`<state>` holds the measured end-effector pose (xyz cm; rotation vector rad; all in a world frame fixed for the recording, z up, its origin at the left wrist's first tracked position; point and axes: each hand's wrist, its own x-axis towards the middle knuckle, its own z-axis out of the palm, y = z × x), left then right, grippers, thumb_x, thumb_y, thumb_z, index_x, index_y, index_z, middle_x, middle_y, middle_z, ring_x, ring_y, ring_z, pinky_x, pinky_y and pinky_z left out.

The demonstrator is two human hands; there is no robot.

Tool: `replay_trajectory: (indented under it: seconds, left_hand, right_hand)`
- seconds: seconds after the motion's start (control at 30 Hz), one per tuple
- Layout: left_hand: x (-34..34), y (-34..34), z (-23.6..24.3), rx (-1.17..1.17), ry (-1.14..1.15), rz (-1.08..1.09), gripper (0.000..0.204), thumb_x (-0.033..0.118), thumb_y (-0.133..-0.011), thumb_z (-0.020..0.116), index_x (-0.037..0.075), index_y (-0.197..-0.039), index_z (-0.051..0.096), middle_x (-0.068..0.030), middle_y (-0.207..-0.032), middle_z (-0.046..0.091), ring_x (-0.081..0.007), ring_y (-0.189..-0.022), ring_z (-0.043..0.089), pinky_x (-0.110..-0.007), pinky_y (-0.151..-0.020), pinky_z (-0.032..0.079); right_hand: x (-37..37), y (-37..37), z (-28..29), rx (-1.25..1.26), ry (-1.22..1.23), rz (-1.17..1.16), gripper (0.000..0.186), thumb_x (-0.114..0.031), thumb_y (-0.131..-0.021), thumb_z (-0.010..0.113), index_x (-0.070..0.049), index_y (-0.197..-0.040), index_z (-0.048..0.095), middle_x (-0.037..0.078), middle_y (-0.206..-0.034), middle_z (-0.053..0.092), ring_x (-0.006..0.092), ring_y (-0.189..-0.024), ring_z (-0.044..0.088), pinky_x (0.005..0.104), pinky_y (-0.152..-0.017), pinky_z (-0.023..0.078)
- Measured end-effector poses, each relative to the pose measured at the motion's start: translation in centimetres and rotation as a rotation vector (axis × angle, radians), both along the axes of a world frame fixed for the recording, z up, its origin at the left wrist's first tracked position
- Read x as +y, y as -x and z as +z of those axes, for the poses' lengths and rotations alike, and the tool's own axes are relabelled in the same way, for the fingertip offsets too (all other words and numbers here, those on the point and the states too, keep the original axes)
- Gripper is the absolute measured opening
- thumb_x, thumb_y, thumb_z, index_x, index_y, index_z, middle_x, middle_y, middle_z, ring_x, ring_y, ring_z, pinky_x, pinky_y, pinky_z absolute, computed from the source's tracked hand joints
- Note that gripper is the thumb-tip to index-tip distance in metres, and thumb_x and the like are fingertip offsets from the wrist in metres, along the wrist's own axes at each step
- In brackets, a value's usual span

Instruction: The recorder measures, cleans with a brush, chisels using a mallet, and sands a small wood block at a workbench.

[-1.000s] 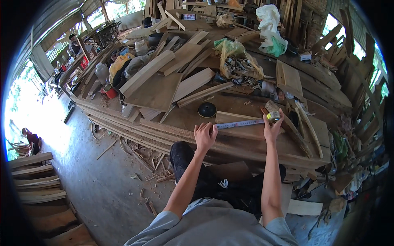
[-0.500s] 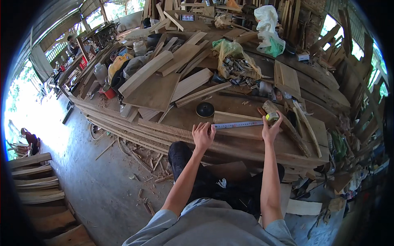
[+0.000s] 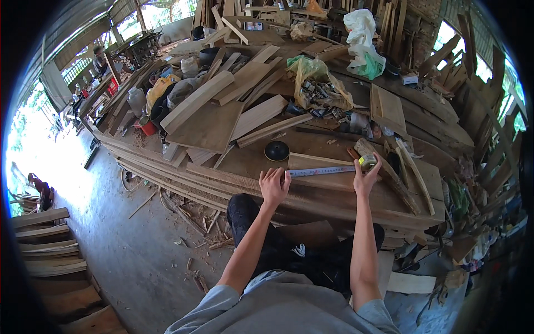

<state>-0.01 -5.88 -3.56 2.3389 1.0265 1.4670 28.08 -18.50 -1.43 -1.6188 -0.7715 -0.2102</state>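
A tape measure [image 3: 367, 162] with a yellow-green case sits in my right hand [image 3: 365, 179], whose fingers are wrapped round it. Its pale blade [image 3: 322, 171] runs out to the left, nearly level, over a flat wooden board [image 3: 317, 161]. At the blade's free end my left hand [image 3: 273, 187] is closed, thumb and fingers pinching the tip. Just beyond that hand a round black disc [image 3: 276, 150] with a small centre lies on the wood. An orange-handled tool [image 3: 352, 152], partly hidden, rests beside the tape case.
Stacked thick planks [image 3: 211, 181] form the work surface. Loose boards [image 3: 199, 100] lie across it at the back left. A yellowish plastic bag [image 3: 322, 83] of small parts sits further back. Rough wood strips [image 3: 389, 177] lie right of my right hand. A person [image 3: 100, 60] is at the far left.
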Motion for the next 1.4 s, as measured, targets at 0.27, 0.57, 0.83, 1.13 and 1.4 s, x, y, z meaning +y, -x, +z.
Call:
replay_trajectory:
  seconds: [0.27,0.57,0.83,1.13,1.4]
  left_hand:
    - [0.04,-0.04,-0.01,-0.012,-0.006,-0.021,0.035,0.027,-0.103,0.061,0.008,-0.075,0.053,-0.0107,-0.068,0.052,-0.0335,-0.073,0.058,-0.044,-0.074,0.040]
    - [0.10,-0.02,-0.31,-0.022,-0.023,-0.008,0.037,0.028,-0.104,0.061,0.008,-0.074,0.052,-0.0108,-0.067,0.052,-0.0339,-0.072,0.057,-0.045,-0.073,0.040]
    - [-0.05,-0.05,-0.13,-0.019,-0.008,-0.011,0.034,0.028,-0.103,0.062,0.007,-0.077,0.056,-0.0121,-0.069,0.054,-0.0345,-0.074,0.058,-0.046,-0.074,0.041]
    - [-0.29,-0.12,0.24,-0.028,-0.005,-0.007,0.034,0.027,-0.103,0.062,0.006,-0.077,0.055,-0.0130,-0.069,0.053,-0.0362,-0.075,0.058,-0.047,-0.075,0.041]
    - [0.17,0.27,-0.48,0.034,-0.006,0.011,0.034,0.029,-0.103,0.063,0.009,-0.076,0.056,-0.0097,-0.069,0.056,-0.0324,-0.075,0.060,-0.045,-0.074,0.041]
  right_hand:
    - [0.20,-0.43,-0.62,-0.019,-0.030,-0.004,0.070,-0.025,-0.096,0.082,-0.008,-0.152,0.042,0.019,-0.149,0.052,0.0367,-0.136,0.054,0.0461,-0.116,0.043]
    - [0.15,-0.24,-0.59,-0.025,-0.018,-0.019,0.071,-0.027,-0.096,0.082,-0.009,-0.152,0.043,0.019,-0.149,0.052,0.0374,-0.137,0.054,0.0470,-0.117,0.042]
    - [0.10,-0.41,-0.69,0.002,-0.047,-0.003,0.071,-0.028,-0.096,0.082,-0.009,-0.152,0.043,0.019,-0.149,0.052,0.0375,-0.139,0.053,0.0465,-0.118,0.041]
    - [0.09,-0.41,-0.63,0.014,-0.049,0.000,0.071,-0.025,-0.096,0.082,-0.008,-0.152,0.043,0.020,-0.148,0.053,0.0373,-0.136,0.054,0.0454,-0.116,0.042]
    - [0.12,-0.09,-0.52,-0.013,-0.022,-0.019,0.071,-0.027,-0.095,0.083,-0.008,-0.152,0.044,0.018,-0.149,0.053,0.0371,-0.138,0.053,0.0453,-0.117,0.042]
